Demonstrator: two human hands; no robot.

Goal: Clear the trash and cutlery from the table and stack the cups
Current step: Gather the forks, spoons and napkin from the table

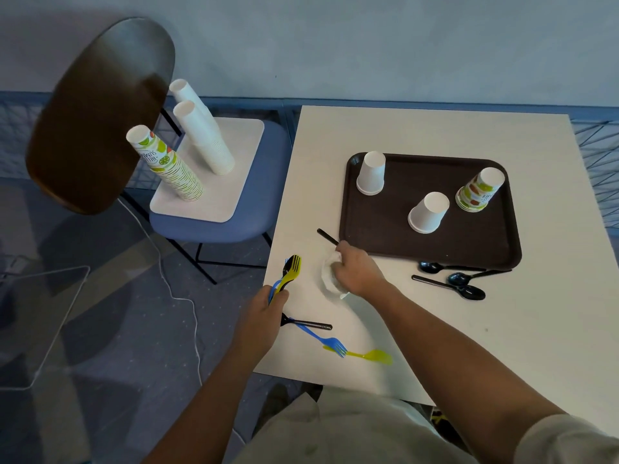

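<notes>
My left hand [264, 309] grips a bundle of plastic cutlery [288, 272]: yellow, black and blue forks pointing up, at the table's left edge. My right hand [355, 269] is closed on a crumpled white napkin [330, 279] and a black utensil handle [327, 236] that sticks out towards the far left. Loose on the table lie a black utensil [311, 324], a blue fork [326, 341], a yellow spoon [371, 356] and three black spoons [452, 279]. A brown tray [385, 229] carries two white cup stacks [371, 174] [428, 212] and a printed cup stack [480, 190], all upside down.
A blue chair [217, 226] stands left of the white table [418, 128]. A white board [234, 182] on its seat bears two tall white cup stacks [204, 135] and one printed stack [167, 165]. A white cable [187, 316] runs across the floor.
</notes>
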